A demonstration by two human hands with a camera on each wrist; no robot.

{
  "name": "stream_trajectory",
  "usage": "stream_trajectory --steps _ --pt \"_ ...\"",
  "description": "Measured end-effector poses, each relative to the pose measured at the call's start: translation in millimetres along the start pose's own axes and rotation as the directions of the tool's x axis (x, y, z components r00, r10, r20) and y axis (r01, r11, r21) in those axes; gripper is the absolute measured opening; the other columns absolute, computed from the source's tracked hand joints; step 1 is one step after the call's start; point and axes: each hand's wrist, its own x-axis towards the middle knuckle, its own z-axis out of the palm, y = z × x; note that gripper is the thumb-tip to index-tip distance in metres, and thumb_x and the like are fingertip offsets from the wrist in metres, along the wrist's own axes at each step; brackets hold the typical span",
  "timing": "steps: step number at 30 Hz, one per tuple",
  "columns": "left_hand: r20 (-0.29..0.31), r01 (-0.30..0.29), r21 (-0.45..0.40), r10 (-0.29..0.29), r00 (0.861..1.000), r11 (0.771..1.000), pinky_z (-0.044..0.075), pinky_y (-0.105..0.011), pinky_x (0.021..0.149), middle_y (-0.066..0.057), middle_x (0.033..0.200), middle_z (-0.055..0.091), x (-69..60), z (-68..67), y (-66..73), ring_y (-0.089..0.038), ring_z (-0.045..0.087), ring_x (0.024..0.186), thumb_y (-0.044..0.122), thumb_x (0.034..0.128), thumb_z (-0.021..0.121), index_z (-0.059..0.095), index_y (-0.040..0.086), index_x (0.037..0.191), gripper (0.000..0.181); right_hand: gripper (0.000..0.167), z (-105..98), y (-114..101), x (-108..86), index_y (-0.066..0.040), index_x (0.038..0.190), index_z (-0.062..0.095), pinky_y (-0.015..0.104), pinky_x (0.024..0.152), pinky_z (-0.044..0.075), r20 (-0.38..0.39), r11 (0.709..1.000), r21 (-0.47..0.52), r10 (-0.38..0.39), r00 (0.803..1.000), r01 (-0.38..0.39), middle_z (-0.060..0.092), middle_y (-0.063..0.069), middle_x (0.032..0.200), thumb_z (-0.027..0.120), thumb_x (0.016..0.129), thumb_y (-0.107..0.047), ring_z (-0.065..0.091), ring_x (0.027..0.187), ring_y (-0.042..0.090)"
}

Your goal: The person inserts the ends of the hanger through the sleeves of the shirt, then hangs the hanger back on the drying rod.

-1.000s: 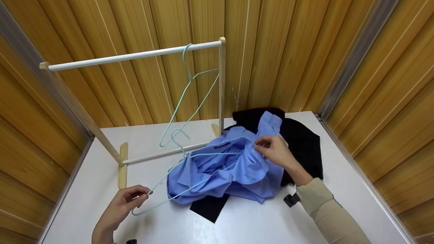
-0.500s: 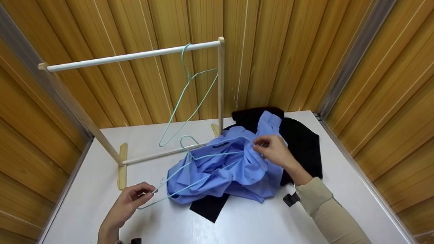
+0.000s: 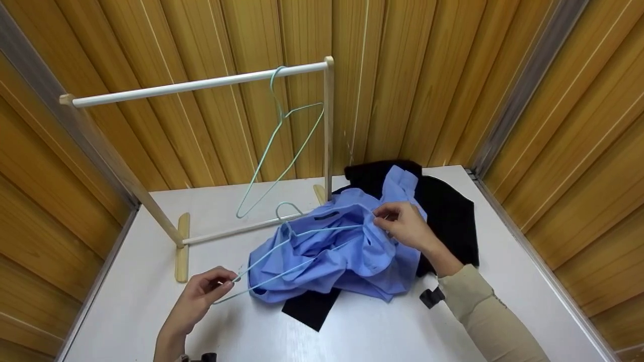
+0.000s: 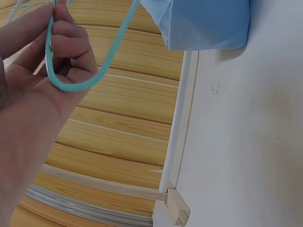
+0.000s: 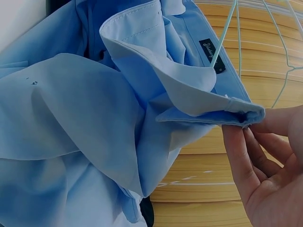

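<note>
My left hand [image 3: 201, 294] pinches one end of a mint-green wire hanger [image 3: 262, 260]; in the left wrist view that hanger [image 4: 78, 86] curves round below the fingertips. Its other end reaches into a crumpled light-blue shirt [image 3: 347, 264], where cloth hides the tip. My right hand [image 3: 406, 226] pinches the shirt's edge near the neck opening. In the right wrist view thumb and fingers grip a folded corner of the shirt [image 5: 189, 90], and a dark label [image 5: 211, 54] shows inside the collar.
A clothes rack [image 3: 201, 85] with white bars and wooden posts stands behind on the white table [image 3: 372, 332]. From its top bar hangs a second green hanger [image 3: 259, 166]. Black cloth [image 3: 448, 211] lies under and behind the shirt. Wood-patterned walls [image 3: 412, 85] enclose the table.
My left hand has moved right and slightly up, sliding the hanger farther into the shirt; its hook has shifted right. My right hand has stayed nearly still, keeping its pinch on the shirt.
</note>
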Motion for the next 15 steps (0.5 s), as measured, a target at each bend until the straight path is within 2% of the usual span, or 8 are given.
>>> stream_trajectory --steps 5,8,15 --pt "-0.004 0.020 0.002 -0.020 1.000 1.000 0.050 -0.024 0.077 -0.008 0.103 0.067 3.1 3.4 1.1 -0.019 0.060 0.092 0.003 0.1001 0.064 0.067 -0.009 0.113 0.018 0.010 0.9 0.5 0.2 -0.002 0.102 0.078 0.027 0.054 0.054 0.011 1.000 -0.001 -0.005 1.000 0.005 0.070 0.006 0.083 0.074 0.093 -0.005 0.063 0.064 0.018" --pt "-0.002 0.019 0.001 -0.019 1.000 1.000 0.050 -0.024 0.077 -0.007 0.103 0.066 6.1 5.6 1.1 -0.018 0.060 0.092 0.004 0.1001 0.065 0.067 -0.010 0.113 0.019 0.010 1.1 0.2 0.9 -0.002 0.102 0.078 0.026 0.055 0.053 0.020 0.999 0.003 -0.033 0.999 0.033 0.071 0.007 0.085 0.074 0.093 -0.005 0.063 0.066 0.018" --pt "0.003 -0.044 0.007 0.044 0.999 0.999 0.049 -0.023 0.075 -0.007 0.100 0.065 13.8 10.8 -0.3 -0.014 0.058 0.089 0.001 0.1000 0.063 0.065 -0.013 0.112 0.019 0.013 4.8 -2.9 2.2 0.004 0.104 0.076 0.022 0.065 0.052 0.040 0.994 -0.022 -0.103 0.994 0.104 0.073 0.011 0.092 0.074 0.093 -0.002 0.065 0.079 0.021"
